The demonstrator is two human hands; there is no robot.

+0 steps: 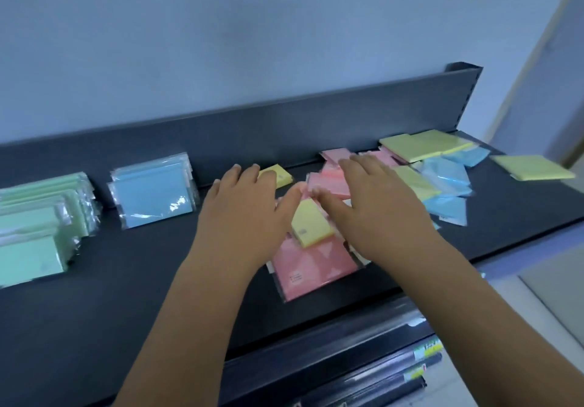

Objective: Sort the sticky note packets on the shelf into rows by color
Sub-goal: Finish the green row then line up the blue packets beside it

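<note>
On the dark shelf (132, 267) a row of green packets (34, 226) lies at the far left, with a stack of blue packets (151, 192) beside it. In the middle sits a pile of pink packets (313, 264) with a yellow packet (311, 223) on top. My left hand (243, 204) and my right hand (376, 204) hover flat over this pile, fingers straight, thumbs nearly meeting above the yellow packet. Whether they touch the packets is unclear. Another small yellow packet (276, 175) lies behind my left hand.
To the right lie mixed yellow packets (423, 146), blue packets (448, 185) and pink ones in a loose heap. One yellow packet (534, 168) lies alone at the far right. The shelf's back panel (284, 135) rises behind. Lower shelves with price strips (423, 353) show below.
</note>
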